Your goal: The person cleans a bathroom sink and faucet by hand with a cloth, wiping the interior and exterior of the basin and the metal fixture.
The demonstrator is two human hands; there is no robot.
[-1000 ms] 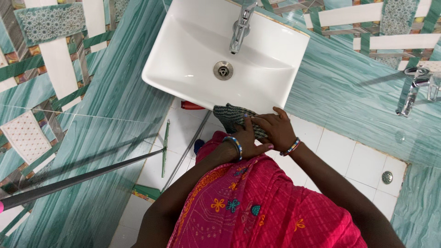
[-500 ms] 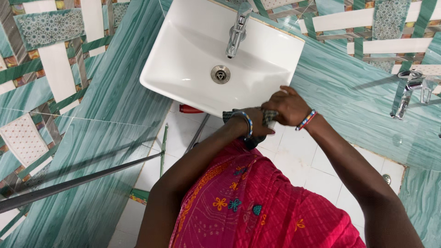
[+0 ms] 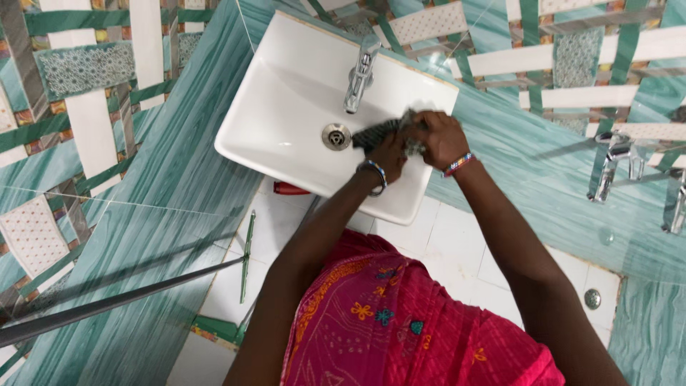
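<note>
Cloth (image 3: pixel 375 134), dark and checked, is held bunched inside the white basin (image 3: pixel 286 107), just beside the drain (image 3: pixel 336 136) and under the tap (image 3: pixel 359 73). Left hand (image 3: pixel 389 152) and right hand (image 3: pixel 434 138) are closed on it together.

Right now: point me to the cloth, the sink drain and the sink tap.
cloth (image 3: pixel 375 134), head view, on the dark striped part left of the hands.
sink drain (image 3: pixel 335 136), head view, on the metal ring's centre.
sink tap (image 3: pixel 357 75), head view, on the chrome body's middle.
</note>
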